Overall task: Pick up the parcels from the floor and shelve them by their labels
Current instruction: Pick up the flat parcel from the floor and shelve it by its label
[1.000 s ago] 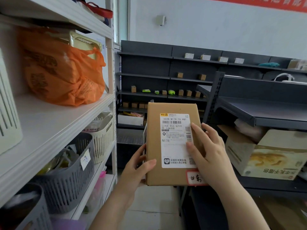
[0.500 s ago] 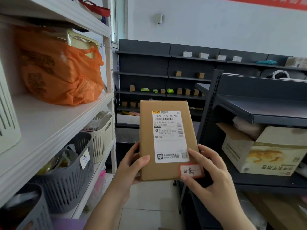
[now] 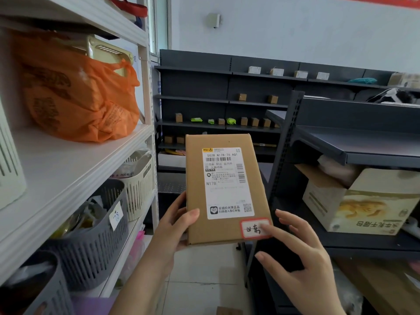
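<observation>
The left hand (image 3: 175, 226) holds a flat cardboard parcel (image 3: 225, 189) upright at frame centre, thumb across its front lower-left corner, fingers curled behind; that grip is closed on the box. The right hand (image 3: 295, 267), at 5 o'clock from the parcel, is spread loose, its index fingertip (image 3: 266, 228) touching the red-bordered handwritten sticker (image 3: 254, 228). Above that sits a white shipping label (image 3: 227, 183) reading N178. At 9 o'clock stands a white shelf unit (image 3: 68, 169) with an orange plastic bag (image 3: 79, 96); at 3 o'clock, dark metal shelving (image 3: 363, 146).

An open aisle runs ahead between the white shelving (image 3: 75, 169) and the dark rack (image 3: 354, 146) flanking it.
</observation>
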Motion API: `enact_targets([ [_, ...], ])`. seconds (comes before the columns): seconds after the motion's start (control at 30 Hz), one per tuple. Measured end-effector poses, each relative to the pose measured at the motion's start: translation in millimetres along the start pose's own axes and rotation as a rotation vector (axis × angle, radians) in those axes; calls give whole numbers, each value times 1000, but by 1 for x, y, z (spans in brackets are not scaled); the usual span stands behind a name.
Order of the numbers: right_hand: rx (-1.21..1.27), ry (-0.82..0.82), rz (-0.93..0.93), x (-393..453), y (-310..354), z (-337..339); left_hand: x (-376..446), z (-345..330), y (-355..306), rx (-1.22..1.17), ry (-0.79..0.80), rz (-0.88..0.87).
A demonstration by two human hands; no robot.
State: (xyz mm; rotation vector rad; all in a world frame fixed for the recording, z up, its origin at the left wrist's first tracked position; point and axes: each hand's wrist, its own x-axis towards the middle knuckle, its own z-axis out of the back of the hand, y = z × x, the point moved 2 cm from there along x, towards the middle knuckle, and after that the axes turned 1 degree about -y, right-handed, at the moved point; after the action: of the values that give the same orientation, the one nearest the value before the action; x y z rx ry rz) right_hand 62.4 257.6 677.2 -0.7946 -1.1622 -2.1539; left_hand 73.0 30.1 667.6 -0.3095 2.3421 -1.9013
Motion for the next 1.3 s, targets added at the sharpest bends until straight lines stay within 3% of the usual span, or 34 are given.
enact_targets([
  [0.27,19,1,-50,-5,1,4,3,-5,4,-12,44,49],
  [0.53,248,123,-370,-17,-3,4,2,-24,7,-26,154,81],
  [0.73,387,35,-504,-22,4,18,0,-39,7,-28,250,90],
  [1.3,324,-188,-646,-51,12,69,-13,-90,9,30,452,12],
])
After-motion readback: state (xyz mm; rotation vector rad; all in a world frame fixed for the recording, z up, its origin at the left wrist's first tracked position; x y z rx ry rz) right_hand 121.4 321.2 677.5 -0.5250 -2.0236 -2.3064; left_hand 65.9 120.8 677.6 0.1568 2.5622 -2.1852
